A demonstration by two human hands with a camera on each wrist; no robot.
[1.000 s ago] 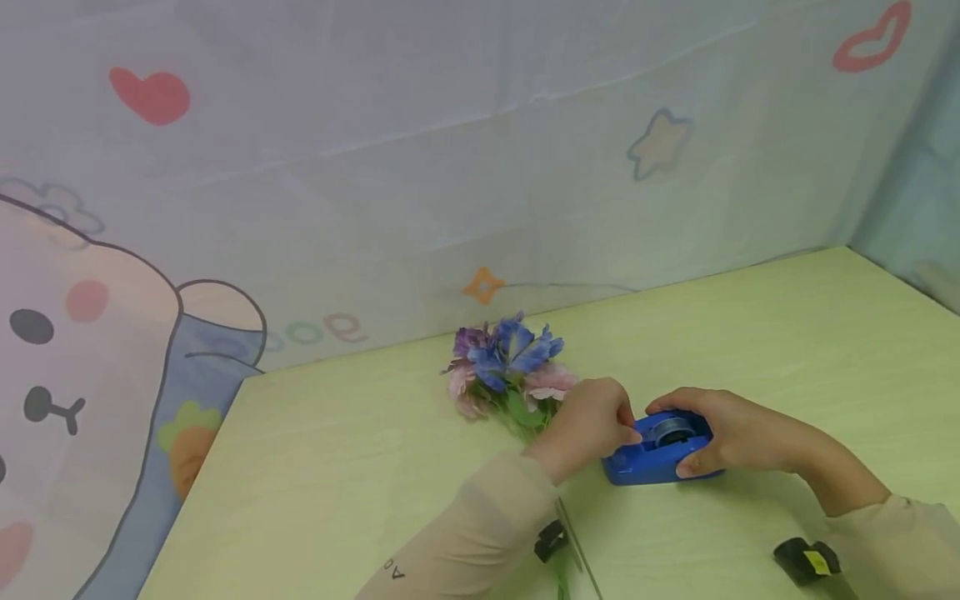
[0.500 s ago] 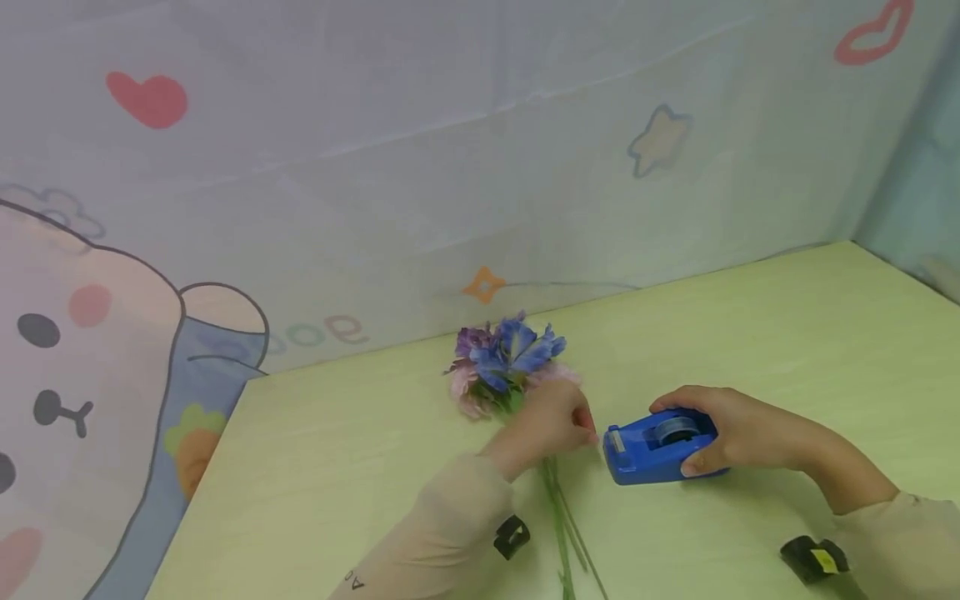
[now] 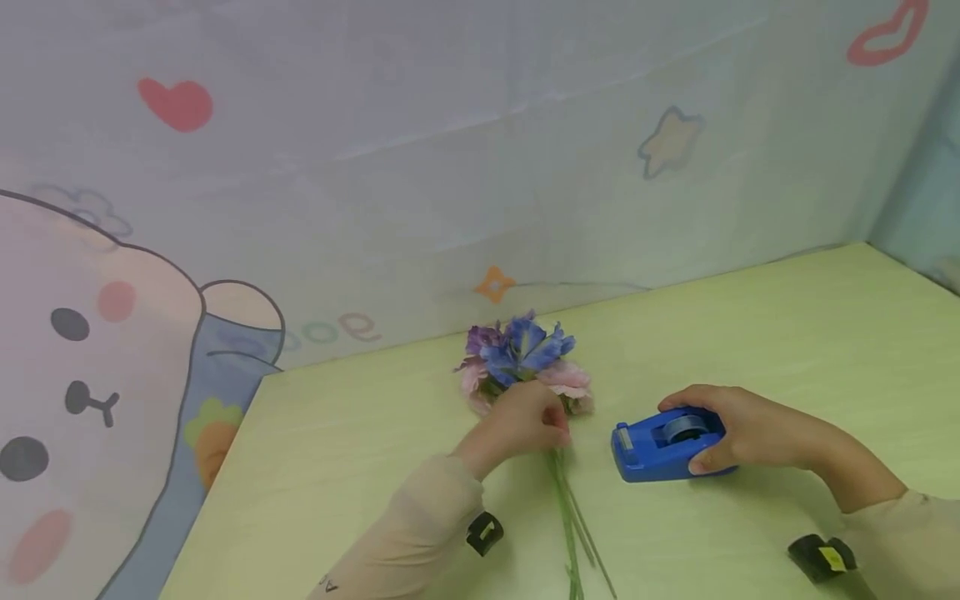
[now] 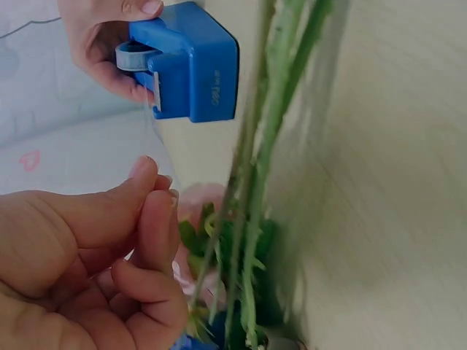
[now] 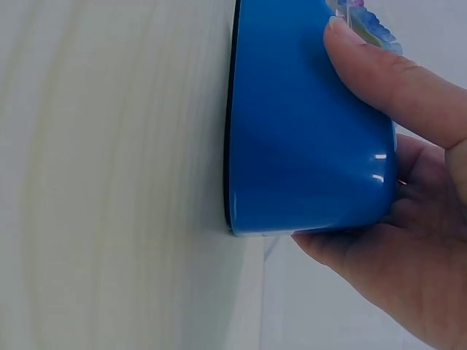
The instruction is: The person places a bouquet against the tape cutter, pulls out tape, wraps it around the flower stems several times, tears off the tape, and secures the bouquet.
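Note:
A bunch of artificial flowers lies on the pale green table [image 3: 360, 467], with blue, purple and pink blossoms [image 3: 525, 358] toward the wall and green stems [image 3: 570, 517] toward me. My left hand [image 3: 555, 425] hovers over the top of the stems, thumb and forefinger [image 4: 157, 186] pinched on a thin clear strip of tape drawn from the blue tape dispenser [image 3: 660, 450]. My right hand [image 3: 742, 425] grips that dispenser [image 5: 306, 131] from its right end, thumb on the near side, and holds it on the table. The stems [image 4: 255, 182] pass just right of my left fingers.
A printed cloth backdrop [image 3: 375, 167] with a cartoon figure, a heart and a star stands along the table's far and left edges. A black wrist device sits on each sleeve [image 3: 483, 532] [image 3: 821, 557]. Bare tabletop stretches to the right [image 3: 825, 333].
My left hand has moved left from the dispenser's cutter to the flower stems, fingers still pinched. The right hand and the dispenser have stayed in place.

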